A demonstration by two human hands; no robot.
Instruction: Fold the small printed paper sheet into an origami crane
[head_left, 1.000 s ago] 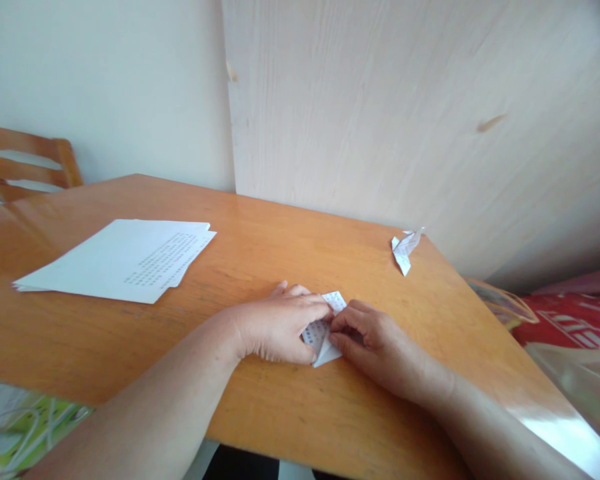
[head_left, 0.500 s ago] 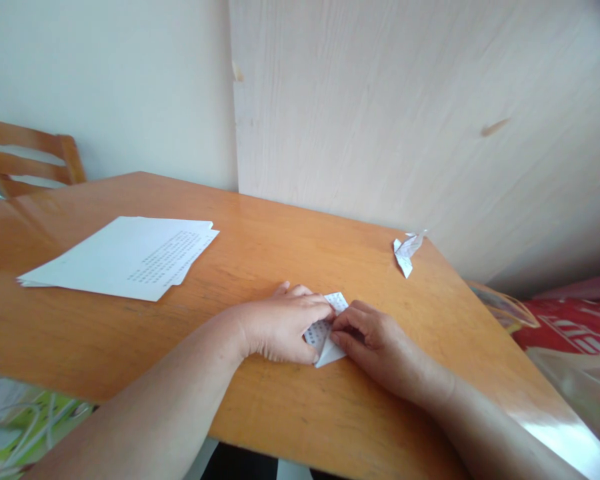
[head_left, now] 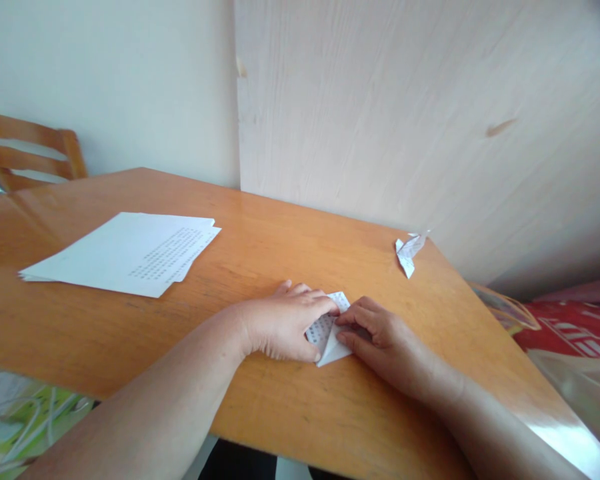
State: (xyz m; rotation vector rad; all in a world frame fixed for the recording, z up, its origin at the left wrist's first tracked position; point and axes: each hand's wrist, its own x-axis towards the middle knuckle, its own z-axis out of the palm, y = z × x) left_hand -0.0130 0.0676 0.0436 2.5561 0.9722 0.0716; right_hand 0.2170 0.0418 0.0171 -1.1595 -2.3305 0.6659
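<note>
Two hands: both are the person's own and both are on one small folded paper [head_left: 331,335] at the near middle of the desk [head_left: 280,253].
Left hand [head_left: 285,327]: palm down, fingers curved over the paper's left half. The fingertips [head_left: 330,308] and thumb clamp the paper against the wood.
Right hand [head_left: 380,337]: fingers curled in. The index finger and thumb close on the paper's right edge, as I read it, either pinching a flap or pressing a crease. The exact contact is hidden under the knuckles.
Paper in hand: printed on the side facing up at the left and plain white on the pointed flap toward me. It lies flat on the desk and is already layered into a small angular shape.
Done so far, by my judgement: several folds are in, since the piece is far smaller than a full sheet.
Left to do, by my judgement: it lacks the raised points of the folded paper figure [head_left: 409,252] lying well apart near the far right edge, so more folds would be needed to match that.
Supply: a stack of printed sheets [head_left: 125,253] lies flat on the left, untouched by either hand.
Surroundings: a pale wooden board [head_left: 405,120] leans behind the desk. A wooden chair [head_left: 30,150] is at far left and a red bag [head_left: 570,327] is beyond the right edge.
</note>
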